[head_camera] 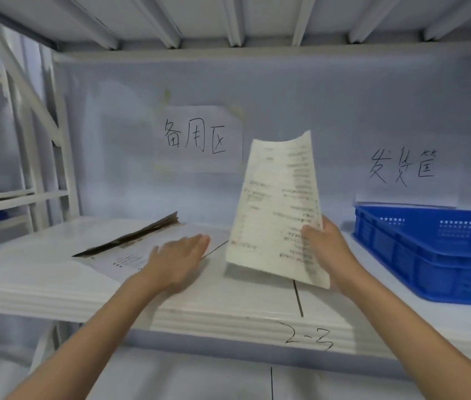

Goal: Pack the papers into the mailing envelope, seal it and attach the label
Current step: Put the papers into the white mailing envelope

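- gripping a sheaf of printed papers (279,209) by its lower right edge, the right hand (325,243) holds it upright above the middle of the white shelf (40,272), thumb curled over the front.
- the left hand (179,258) reaches flat, fingers straight and together, onto a white mailing envelope (121,255) lying toward the shelf's left side.
- the envelope's dark flap stands open along its back edge.
- a blue crate (430,255) sits at the shelf's right end.
- two handwritten signs hang on the back wall.
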### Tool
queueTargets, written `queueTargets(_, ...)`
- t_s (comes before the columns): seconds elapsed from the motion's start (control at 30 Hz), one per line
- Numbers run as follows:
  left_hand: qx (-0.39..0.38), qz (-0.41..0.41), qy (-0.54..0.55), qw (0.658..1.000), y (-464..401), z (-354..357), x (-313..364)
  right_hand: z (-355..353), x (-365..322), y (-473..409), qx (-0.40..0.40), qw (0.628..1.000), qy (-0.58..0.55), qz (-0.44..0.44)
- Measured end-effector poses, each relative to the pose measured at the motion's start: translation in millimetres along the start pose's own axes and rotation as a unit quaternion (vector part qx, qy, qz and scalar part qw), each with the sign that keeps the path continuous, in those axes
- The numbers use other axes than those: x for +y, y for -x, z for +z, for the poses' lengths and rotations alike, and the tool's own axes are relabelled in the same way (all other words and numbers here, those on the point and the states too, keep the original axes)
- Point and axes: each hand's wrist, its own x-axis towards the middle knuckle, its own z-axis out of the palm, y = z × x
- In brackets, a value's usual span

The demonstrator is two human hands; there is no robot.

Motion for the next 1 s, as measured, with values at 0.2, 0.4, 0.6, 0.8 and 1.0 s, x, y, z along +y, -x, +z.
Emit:
queueTargets(0.2,-0.087,-0.005,-0.070,0.994,12,-6,-35,-14,6,-10,0.018,0.995,-0.072,0.071)
queueTargets(0.4,-0.058,0.016,0.013,0.998,19,-33,-56,-11,11,-11,-0.003,0.990,-0.108,0.093)
queueTargets(0.6,0.039,0.015,-0.100,0.994,-9,-22,-60,15,18,-6,-0.045,0.986,-0.105,0.123)
queueTargets(0.8,0.007,-0.002,-0.134,0.991,-33,-11,-62,31,20,-2,-0.086,0.983,-0.086,0.135)
queueTargets(1.0,-0.061,0.029,-0.117,0.991,-37,-1,-69,31,18,-8,-0.078,0.986,-0.074,0.130)
